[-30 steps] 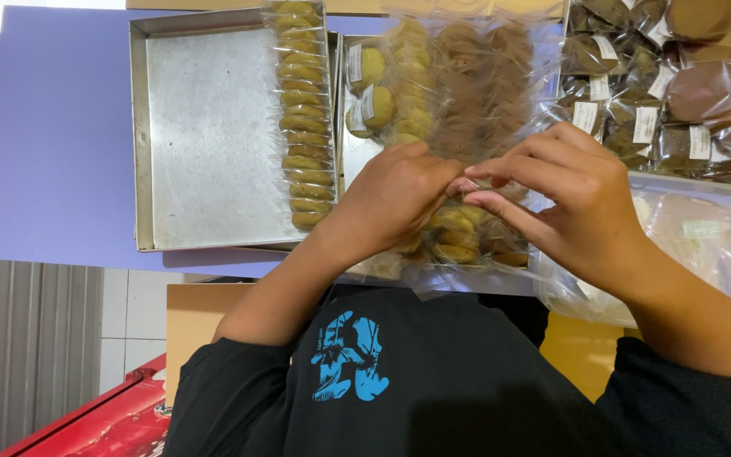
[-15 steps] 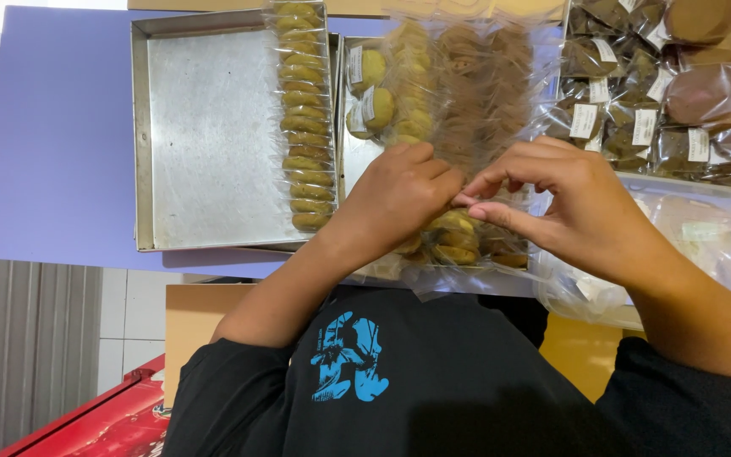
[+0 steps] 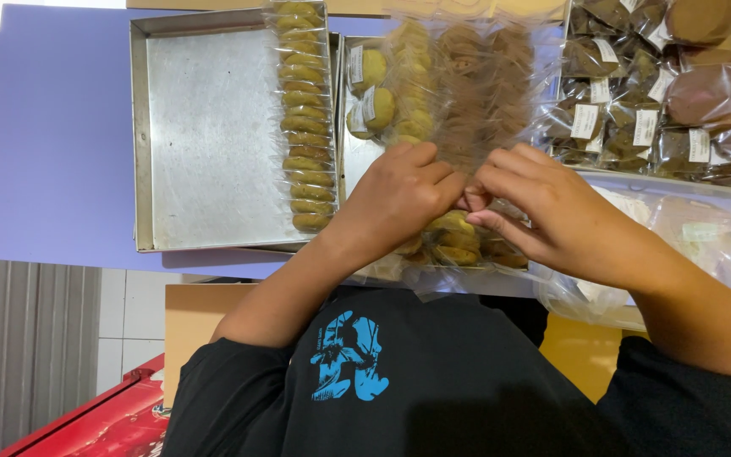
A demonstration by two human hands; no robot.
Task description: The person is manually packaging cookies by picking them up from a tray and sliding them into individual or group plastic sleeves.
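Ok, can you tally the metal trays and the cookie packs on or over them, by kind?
Rectangular metal trays: 2
Long clear sleeve of greenish-yellow cookies: 1
Small wrapped yellow round cookies: 2
Large clear bag of cookies, pinched by left hand and right hand: 1
Total: 6

blue-violet tabletop | grey ribbed wall panel – white tiles beside it | even, soft light
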